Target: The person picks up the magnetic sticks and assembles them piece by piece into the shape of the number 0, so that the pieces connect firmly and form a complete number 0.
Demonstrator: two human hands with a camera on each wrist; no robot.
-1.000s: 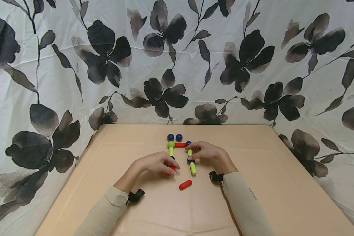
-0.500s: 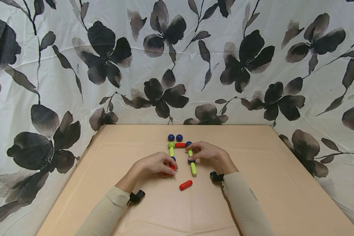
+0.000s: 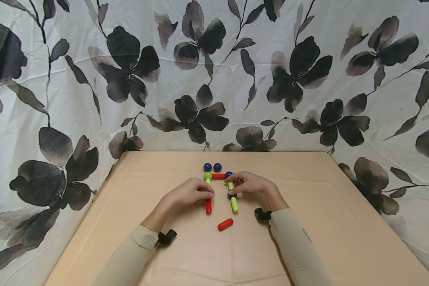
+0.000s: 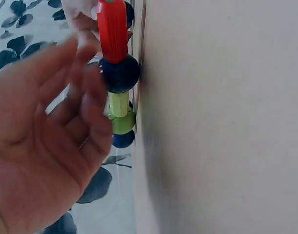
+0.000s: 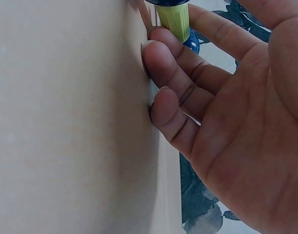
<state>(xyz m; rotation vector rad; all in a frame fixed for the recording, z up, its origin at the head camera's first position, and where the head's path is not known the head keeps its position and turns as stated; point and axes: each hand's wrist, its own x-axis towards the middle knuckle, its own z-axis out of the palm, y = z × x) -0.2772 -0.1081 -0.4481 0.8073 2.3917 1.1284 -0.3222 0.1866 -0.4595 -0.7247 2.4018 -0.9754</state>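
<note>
A toy figure of coloured rods and balls lies on the table. Its left side has a green ball (image 3: 207, 175), a yellow-green rod (image 4: 119, 104), a dark blue ball (image 4: 120, 74) and a red rod (image 3: 209, 206), joined in line. My left hand (image 3: 191, 192) is over that blue ball in the head view; its loosely bent fingers are beside the ball in the left wrist view. On the right side, my right hand (image 3: 252, 184) holds the upper yellow-green rod (image 3: 230, 185), index finger by the upper blue ball (image 3: 228, 174), thumb at the lower blue ball (image 3: 231, 196).
A loose red rod (image 3: 225, 224) lies nearer the front. Two blue balls (image 3: 217, 167) are behind the figure. A red crossbar rod (image 3: 219, 176) links its sides, and a lower yellow-green rod (image 3: 234, 205) extends forward. Floral cloth (image 3: 250, 79) hangs behind the table (image 3: 289, 246).
My left hand has moved from the left red rod up and away to the blue ball above it, leaving that rod in line with the figure. The right hand stays put.
</note>
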